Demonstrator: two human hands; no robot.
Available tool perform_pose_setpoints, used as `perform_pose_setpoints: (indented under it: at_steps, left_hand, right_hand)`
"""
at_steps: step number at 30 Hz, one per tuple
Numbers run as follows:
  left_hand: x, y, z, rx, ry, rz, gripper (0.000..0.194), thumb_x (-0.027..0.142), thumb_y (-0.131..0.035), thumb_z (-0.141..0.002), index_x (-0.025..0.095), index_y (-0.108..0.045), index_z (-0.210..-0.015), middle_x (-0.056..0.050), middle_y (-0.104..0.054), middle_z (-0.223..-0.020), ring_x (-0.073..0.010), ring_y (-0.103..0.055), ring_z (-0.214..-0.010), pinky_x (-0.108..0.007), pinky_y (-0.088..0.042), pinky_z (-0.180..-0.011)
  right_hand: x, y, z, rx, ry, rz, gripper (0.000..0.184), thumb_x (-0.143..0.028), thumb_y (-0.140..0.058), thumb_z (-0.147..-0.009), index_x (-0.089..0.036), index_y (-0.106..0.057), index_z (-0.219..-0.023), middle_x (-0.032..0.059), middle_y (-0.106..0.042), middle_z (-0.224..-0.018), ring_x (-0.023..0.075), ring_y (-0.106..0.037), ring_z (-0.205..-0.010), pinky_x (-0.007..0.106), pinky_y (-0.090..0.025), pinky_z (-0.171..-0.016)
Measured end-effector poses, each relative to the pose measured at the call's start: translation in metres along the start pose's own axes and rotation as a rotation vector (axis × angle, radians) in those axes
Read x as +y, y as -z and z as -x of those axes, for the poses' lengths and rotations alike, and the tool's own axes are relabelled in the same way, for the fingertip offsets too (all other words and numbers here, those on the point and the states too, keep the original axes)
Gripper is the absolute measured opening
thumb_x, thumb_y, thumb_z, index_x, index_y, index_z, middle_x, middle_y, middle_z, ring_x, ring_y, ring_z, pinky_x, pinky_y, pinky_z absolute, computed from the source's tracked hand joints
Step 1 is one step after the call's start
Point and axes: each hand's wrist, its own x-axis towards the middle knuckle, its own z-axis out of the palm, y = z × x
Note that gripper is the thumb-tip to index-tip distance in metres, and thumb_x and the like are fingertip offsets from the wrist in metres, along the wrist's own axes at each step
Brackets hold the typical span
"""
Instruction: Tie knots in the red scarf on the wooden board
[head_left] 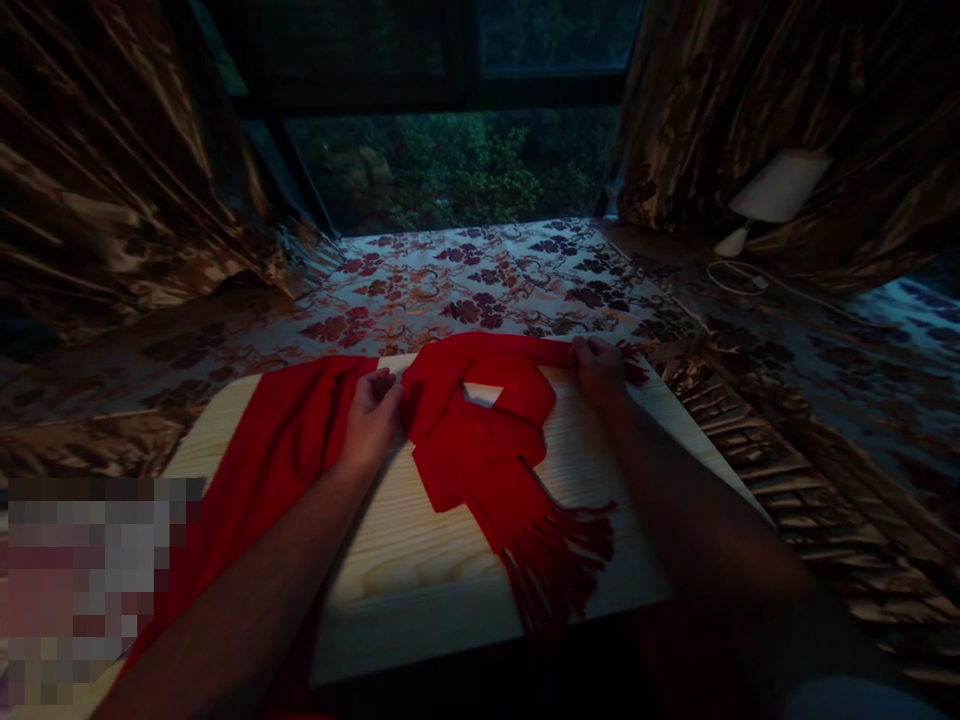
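Note:
A red fringed scarf (480,450) lies across a pale wooden board (420,570), looped near the board's far edge with a small gap in the loop. One fringed end hangs over the board's near edge. My left hand (371,415) pinches the scarf at the left of the loop, fingers closed on the cloth. At the far right end of the scarf my right hand (598,365) grips the fabric, next to a second bit of fringe.
The board rests on a floral-patterned cloth (480,275) before a dark window (450,165). Shiny brown curtains (112,170) hang on both sides. A white lamp (772,195) with a coiled cord lies at the right. A blurred patch covers the lower left corner.

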Motion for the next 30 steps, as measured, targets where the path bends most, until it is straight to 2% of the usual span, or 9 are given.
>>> perform_pose_setpoints:
  at_steps: [7,13,30]
  left_hand:
    - [0.0031,-0.0015,0.0059,-0.043,-0.019,-0.117,0.045,0.029,-0.074,-0.072,0.021,-0.057,-0.113,-0.011,-0.065,-0.120,-0.0229,-0.064,-0.112,-0.042,-0.047,-0.107]
    - [0.0056,-0.0003,0.0075,-0.090,-0.018,-0.174,0.044,0.027,-0.071,-0.073,0.019,-0.058,-0.114,-0.011,-0.065,-0.122,-0.0240,-0.065,-0.110,-0.042,-0.047,-0.105]
    - [0.0002,-0.0002,0.0086,-0.133,-0.049,-0.222,0.054,0.031,-0.074,-0.074,0.019,-0.056,-0.123,-0.012,-0.063,-0.125,-0.0251,-0.064,-0.110,-0.041,-0.048,-0.101]
  right_hand:
    - [-0.0033,0.0011,0.0042,-0.046,0.131,0.202,0.037,-0.044,-0.052,-0.088,-0.021,-0.055,-0.059,-0.0005,-0.054,-0.054,0.0152,-0.049,-0.057,0.028,-0.036,-0.056]
    - [-0.0041,0.0016,0.0047,-0.088,0.143,0.261,0.036,-0.045,-0.053,-0.087,-0.021,-0.058,-0.060,-0.0008,-0.054,-0.053,0.0153,-0.046,-0.056,0.028,-0.033,-0.056]
    - [-0.0069,0.0017,0.0066,-0.088,0.161,0.291,0.033,-0.042,-0.055,-0.085,-0.019,-0.061,-0.062,0.0006,-0.057,-0.057,0.0162,-0.050,-0.059,0.029,-0.035,-0.059]
